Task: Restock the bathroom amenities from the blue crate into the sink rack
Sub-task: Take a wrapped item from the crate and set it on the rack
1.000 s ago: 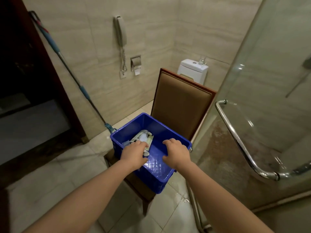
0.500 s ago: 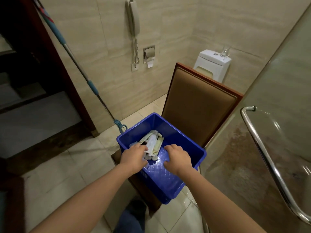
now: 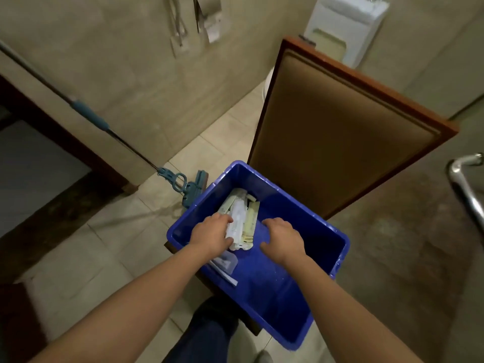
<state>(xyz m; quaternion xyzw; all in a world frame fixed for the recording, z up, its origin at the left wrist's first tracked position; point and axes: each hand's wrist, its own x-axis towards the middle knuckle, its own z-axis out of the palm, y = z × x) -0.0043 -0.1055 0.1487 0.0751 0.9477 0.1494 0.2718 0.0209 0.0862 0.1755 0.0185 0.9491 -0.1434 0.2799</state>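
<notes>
The amenities [image 3: 239, 221], a loose bundle of pale, long sachets, lie on the floor of the blue crate [image 3: 296, 203] toward its far left corner, their long axis running from near to far. The left grip [image 3: 210, 235] is on them: fingers over the top and thumb at the near end, clamped on the bundle's near left edge. The right grip [image 3: 281, 238] sits just right of the bundle, knuckles up and fingers bent down into the crate; its fingertips are hidden, so I cannot tell whether it holds anything. The left is plainly the nearer one for the lift, which I'd judge goes straight up and out along that long axis. A small clear packet [image 3: 225, 263] lies nearer, by the left wrist. Printing shows on the sachets, too blurred to read. The crate rests on a brown padded chair [image 3: 340, 127]; a mop [image 3: 188, 184] leans at the left, a toilet [image 3: 345, 22] stands beyond. No sink rack is in sight.
</notes>
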